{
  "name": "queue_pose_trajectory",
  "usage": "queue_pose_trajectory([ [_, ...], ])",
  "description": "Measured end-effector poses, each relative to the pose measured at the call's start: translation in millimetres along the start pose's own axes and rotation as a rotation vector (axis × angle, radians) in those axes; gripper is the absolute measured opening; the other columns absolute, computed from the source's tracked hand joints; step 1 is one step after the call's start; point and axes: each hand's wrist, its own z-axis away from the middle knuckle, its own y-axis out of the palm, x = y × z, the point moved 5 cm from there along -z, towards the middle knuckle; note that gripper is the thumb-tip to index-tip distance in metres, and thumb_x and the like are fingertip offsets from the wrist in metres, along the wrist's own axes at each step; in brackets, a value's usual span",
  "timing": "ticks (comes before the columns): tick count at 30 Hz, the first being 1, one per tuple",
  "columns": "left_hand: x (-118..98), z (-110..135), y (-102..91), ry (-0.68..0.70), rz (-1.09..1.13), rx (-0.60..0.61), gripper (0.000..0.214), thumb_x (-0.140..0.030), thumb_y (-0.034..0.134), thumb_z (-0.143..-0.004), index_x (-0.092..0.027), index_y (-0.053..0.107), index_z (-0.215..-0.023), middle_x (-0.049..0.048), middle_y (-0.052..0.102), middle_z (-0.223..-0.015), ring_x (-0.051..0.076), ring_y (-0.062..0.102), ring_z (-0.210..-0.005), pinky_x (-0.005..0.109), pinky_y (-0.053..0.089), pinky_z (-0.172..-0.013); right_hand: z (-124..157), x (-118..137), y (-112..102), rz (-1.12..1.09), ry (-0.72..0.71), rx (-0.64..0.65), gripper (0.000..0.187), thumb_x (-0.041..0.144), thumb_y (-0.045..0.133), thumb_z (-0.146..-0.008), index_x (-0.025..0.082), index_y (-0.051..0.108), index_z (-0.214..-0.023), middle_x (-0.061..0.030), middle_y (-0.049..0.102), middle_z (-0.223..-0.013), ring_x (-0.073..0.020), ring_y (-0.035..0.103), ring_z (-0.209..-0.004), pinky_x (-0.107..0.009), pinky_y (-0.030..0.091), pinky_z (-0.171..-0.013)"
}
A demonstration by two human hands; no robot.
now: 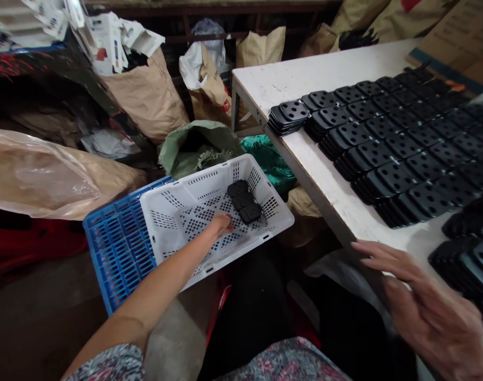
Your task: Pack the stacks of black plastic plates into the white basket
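My left hand [222,224] reaches down into a white plastic crate [173,211] and rests closed on its slotted floor, just left of three black perforated plates [243,201] lying in a row. Whether it holds anything is hidden. My right hand [420,307] hovers with fingers spread over the near edge of the white table [305,153], close to the nearest stacks of black plates [470,259]. It holds nothing.
Many overlapping stacks of black plates [396,143] cover the table. The white crate sits inside a blue crate [114,248]. Brown paper sacks [150,95], a green sack [197,143] and plastic bags crowd the floor behind.
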Motion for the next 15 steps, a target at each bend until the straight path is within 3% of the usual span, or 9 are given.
queue_pose_trajectory([
  [2,-13.8,15.9,-9.7,-0.022,-0.060,-0.050,0.021,-0.022,0.057,-0.093,-0.012,0.062,-0.111,0.0092,0.066,-0.102,0.018,0.064,-0.085,0.032,0.055,-0.073,10.5,-19.4,-8.9,0.114,-0.004,0.005,0.028,0.018,0.041,-0.095,0.028,0.057,-0.116,-0.0071,0.067,-0.122,-0.0248,0.063,-0.119,-0.043,0.050,-0.103],
  [4,-27.3,46.9,-13.8,0.048,-0.129,-0.088,0.019,-0.015,0.054,-0.090,-0.013,0.063,-0.107,0.0081,0.067,-0.095,0.016,0.063,-0.082,0.026,0.052,-0.069,14.5,-31.3,-7.9,0.137,-0.063,0.017,0.028,0.018,0.042,-0.095,0.026,0.057,-0.116,-0.0082,0.066,-0.124,-0.0248,0.062,-0.119,-0.042,0.051,-0.102],
  [5,-31.6,67.5,-12.7,0.128,-0.165,-0.096,0.020,-0.015,0.054,-0.090,-0.016,0.064,-0.107,0.0064,0.068,-0.095,0.015,0.063,-0.082,0.024,0.051,-0.068,15.2,-34.6,-5.9,0.135,-0.092,0.018,0.028,0.017,0.042,-0.094,0.025,0.057,-0.116,-0.0084,0.065,-0.125,-0.0245,0.061,-0.121,-0.041,0.051,-0.102],
  [7,-34.1,115.3,4.7,0.468,-0.421,0.020,0.023,-0.022,0.050,-0.092,-0.019,0.065,-0.109,0.0048,0.069,-0.091,0.015,0.064,-0.078,0.024,0.051,-0.066,15.9,-38.4,-2.0,0.134,-0.112,0.015,0.029,0.016,0.042,-0.094,0.025,0.057,-0.117,-0.0090,0.064,-0.127,-0.0243,0.059,-0.124,-0.041,0.049,-0.104],
  [8,-24.5,137.6,17.4,0.580,-0.512,0.115,0.022,-0.025,0.048,-0.093,-0.020,0.067,-0.103,0.0032,0.069,-0.085,0.014,0.063,-0.073,0.024,0.051,-0.066,16.4,-39.8,-0.2,0.138,-0.110,0.016,0.029,0.016,0.042,-0.094,0.025,0.056,-0.117,-0.0094,0.063,-0.128,-0.0245,0.058,-0.126,-0.042,0.049,-0.105],
  [9,-8.3,156.8,34.3,0.655,-0.600,0.287,0.023,-0.026,0.047,-0.094,-0.021,0.069,-0.099,0.0025,0.069,-0.082,0.013,0.063,-0.070,0.024,0.051,-0.067,17.1,-40.9,1.8,0.143,-0.112,0.022,0.029,0.017,0.042,-0.094,0.025,0.056,-0.118,-0.0099,0.062,-0.129,-0.0251,0.057,-0.126,-0.043,0.048,-0.105],
  [11,28.7,180.5,63.0,0.784,-0.770,0.491,0.020,-0.025,0.051,-0.092,-0.018,0.069,-0.086,0.0040,0.070,-0.079,0.014,0.064,-0.073,0.025,0.051,-0.072,19.2,-42.9,6.8,0.173,-0.137,0.057,0.031,0.020,0.042,-0.095,0.023,0.055,-0.123,-0.0113,0.058,-0.136,-0.0272,0.053,-0.131,-0.045,0.045,-0.108],
  [13,61.8,182.3,86.2,0.853,-0.980,0.582,0.018,-0.025,0.057,-0.088,-0.017,0.068,-0.077,0.0047,0.070,-0.074,0.016,0.066,-0.072,0.027,0.052,-0.075,21.6,-45.7,13.1,0.242,-0.178,0.101,0.035,0.024,0.043,-0.096,0.022,0.054,-0.129,-0.0114,0.052,-0.144,-0.0292,0.047,-0.136,-0.047,0.041,-0.111],
  [15,78.0,169.4,99.4,0.839,-1.071,0.546,0.016,-0.027,0.058,-0.087,-0.017,0.068,-0.083,0.0050,0.072,-0.079,0.017,0.067,-0.075,0.027,0.052,-0.074,23.4,-49.5,19.1,0.300,-0.202,0.138,0.038,0.026,0.043,-0.096,0.024,0.052,-0.133,-0.0099,0.045,-0.151,-0.0302,0.041,-0.140,-0.050,0.036,-0.113],
])
